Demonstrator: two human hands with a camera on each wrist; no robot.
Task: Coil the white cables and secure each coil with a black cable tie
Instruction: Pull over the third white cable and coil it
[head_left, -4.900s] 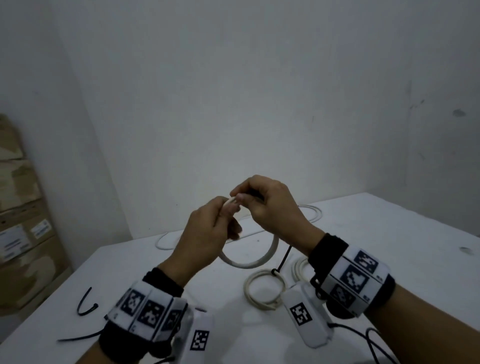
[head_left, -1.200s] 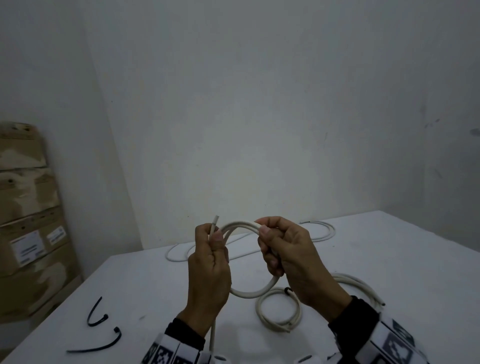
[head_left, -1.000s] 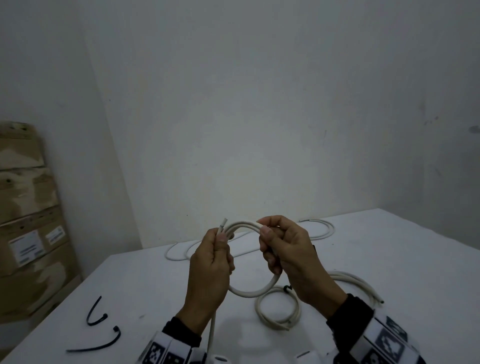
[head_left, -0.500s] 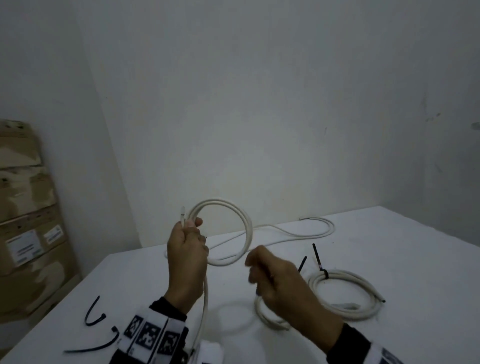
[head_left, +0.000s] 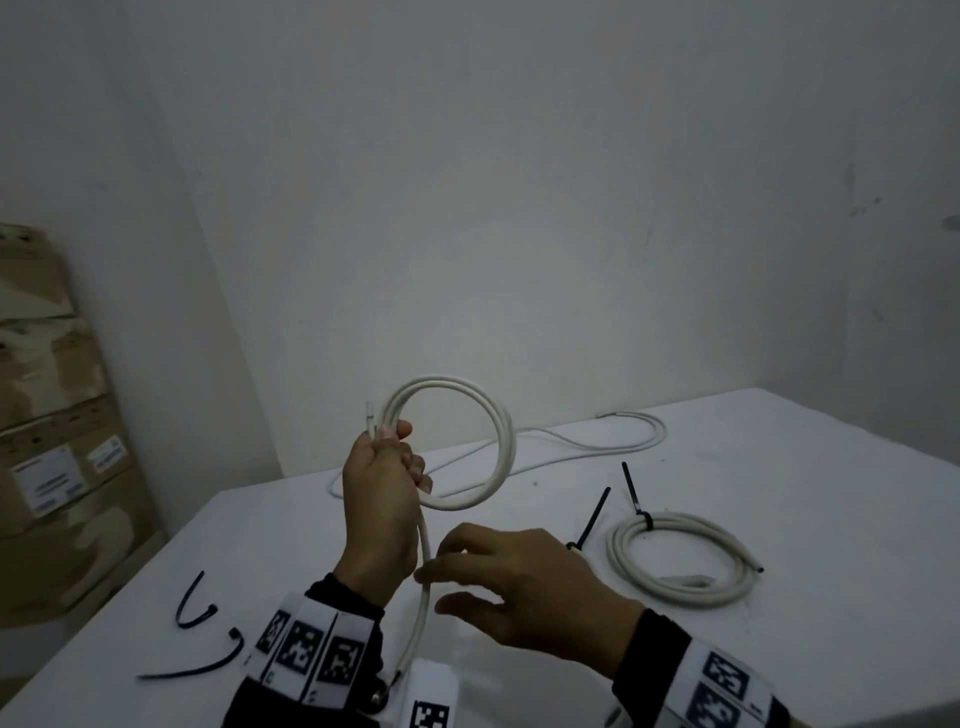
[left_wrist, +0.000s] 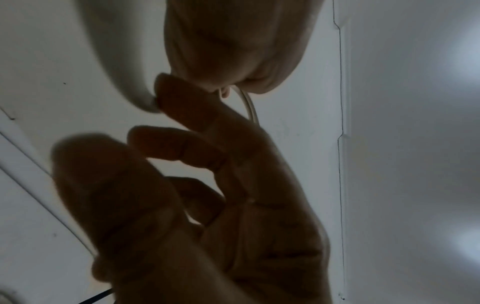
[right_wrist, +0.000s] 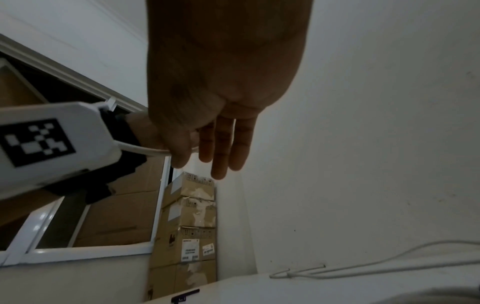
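Your left hand (head_left: 382, 499) is raised in front of you, back of the hand toward the head camera, forearm rising from the lower edge of the view. Its fingers are curled and the thumb tip sits on top, gripping the cable (head_left: 457, 447) where the loop closes; the cable's tail hangs down past the wrist. That wrist wears a dark sleeve and a band of printed markers. Your right hand (head_left: 524, 587) is lower and nearer, reaching leftward across your body, palm down. Its fingers are extended and only lightly bent, thumb and forefinger tips at the hanging tail. It wears the same sleeve and band.
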